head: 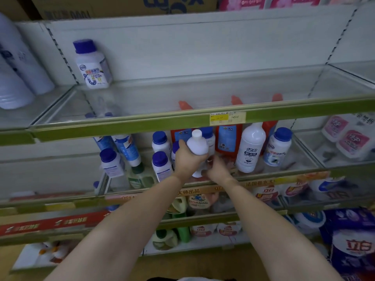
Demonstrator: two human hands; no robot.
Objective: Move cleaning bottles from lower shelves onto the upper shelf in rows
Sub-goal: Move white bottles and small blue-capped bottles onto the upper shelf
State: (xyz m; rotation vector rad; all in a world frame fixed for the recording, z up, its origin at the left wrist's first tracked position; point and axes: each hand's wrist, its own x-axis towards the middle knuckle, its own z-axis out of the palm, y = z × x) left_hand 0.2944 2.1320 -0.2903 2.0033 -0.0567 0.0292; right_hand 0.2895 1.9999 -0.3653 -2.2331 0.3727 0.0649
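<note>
Left hand grips white bottle

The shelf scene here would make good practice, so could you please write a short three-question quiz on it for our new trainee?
1. True or false: the upper shelf already holds a full row of bottles.
2. Which hand grips the white-capped bottle? A) left hand B) right hand C) neither
3. Fill in: the blue-capped bottle alone on the upper shelf stands toward its ____ end.

Key: 1 false, only one bottle stands there. 2 A. 3 left.
</note>
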